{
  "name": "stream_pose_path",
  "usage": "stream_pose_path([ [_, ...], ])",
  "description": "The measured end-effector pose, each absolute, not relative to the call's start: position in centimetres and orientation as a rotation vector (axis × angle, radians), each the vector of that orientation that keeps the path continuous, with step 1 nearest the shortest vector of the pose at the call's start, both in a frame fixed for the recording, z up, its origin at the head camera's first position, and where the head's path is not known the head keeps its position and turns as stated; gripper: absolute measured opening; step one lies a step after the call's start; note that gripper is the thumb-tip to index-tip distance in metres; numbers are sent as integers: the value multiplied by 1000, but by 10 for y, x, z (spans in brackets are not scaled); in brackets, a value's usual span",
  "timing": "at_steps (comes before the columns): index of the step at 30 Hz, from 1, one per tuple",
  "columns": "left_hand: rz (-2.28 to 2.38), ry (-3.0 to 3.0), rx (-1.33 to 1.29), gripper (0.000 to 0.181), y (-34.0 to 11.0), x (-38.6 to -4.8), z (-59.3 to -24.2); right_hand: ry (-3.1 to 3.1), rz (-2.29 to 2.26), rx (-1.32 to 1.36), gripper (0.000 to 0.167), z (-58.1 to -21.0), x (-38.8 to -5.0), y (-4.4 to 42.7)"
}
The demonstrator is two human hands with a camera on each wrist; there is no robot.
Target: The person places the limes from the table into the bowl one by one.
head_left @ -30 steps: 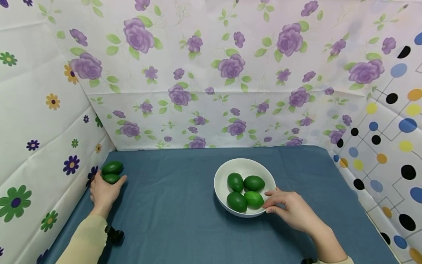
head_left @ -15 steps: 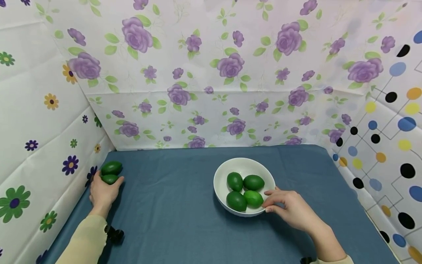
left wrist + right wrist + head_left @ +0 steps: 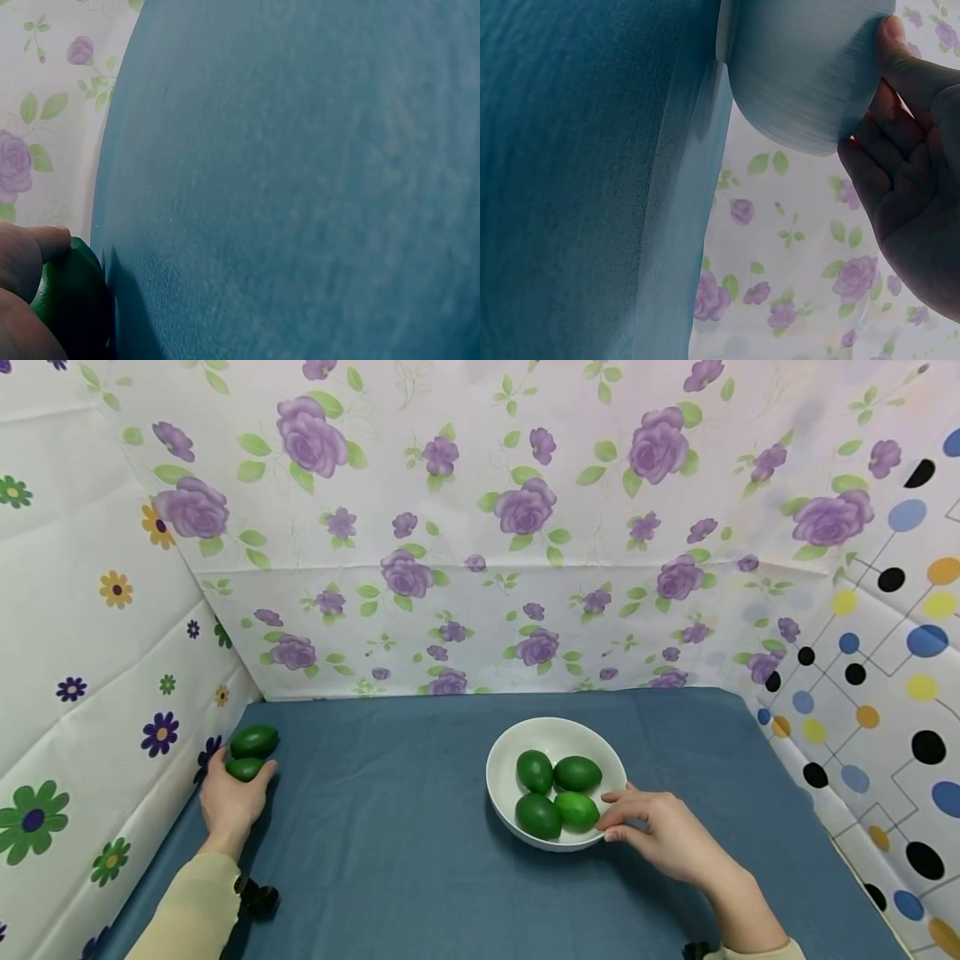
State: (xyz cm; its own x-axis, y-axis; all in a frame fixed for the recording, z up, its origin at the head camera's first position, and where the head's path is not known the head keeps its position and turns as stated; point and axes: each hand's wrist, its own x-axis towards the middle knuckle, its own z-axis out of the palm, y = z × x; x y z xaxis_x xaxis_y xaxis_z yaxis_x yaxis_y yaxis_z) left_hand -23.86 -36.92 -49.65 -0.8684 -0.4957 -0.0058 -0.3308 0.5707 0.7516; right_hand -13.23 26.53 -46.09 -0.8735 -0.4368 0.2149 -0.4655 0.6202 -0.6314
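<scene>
At the far left of the table, my left hand (image 3: 232, 799) grips a dark green lime (image 3: 245, 769) between thumb and fingers. Part of this lime (image 3: 75, 304) shows past the fingers in the left wrist view. Just behind it lies a second dark green lime (image 3: 254, 742), touching or nearly touching it. Right of centre stands a white bowl (image 3: 551, 732), upright. It holds several limes, one of them a lighter green lime (image 3: 576, 812). My right hand (image 3: 667, 835) pinches the bowl's right rim; in the right wrist view its fingers also touch the bowl's outer wall (image 3: 810, 82).
A blue cloth (image 3: 390, 827) covers the table. Patterned cloth walls rise around it: a rose-print wall (image 3: 450, 527) at the back, a daisy-print wall (image 3: 90, 635) beside my left hand, and a dotted wall (image 3: 892, 693) at the right.
My left hand has shifted slightly left with the nearer lime. The right hand and the bowl stay where they were.
</scene>
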Motion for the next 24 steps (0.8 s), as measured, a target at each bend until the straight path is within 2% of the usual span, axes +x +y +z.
stream_pose_path([
  [24,-1305,-2394,831,94,-364,-233,-491,-2810,1092,769,18,-460,-133,265],
])
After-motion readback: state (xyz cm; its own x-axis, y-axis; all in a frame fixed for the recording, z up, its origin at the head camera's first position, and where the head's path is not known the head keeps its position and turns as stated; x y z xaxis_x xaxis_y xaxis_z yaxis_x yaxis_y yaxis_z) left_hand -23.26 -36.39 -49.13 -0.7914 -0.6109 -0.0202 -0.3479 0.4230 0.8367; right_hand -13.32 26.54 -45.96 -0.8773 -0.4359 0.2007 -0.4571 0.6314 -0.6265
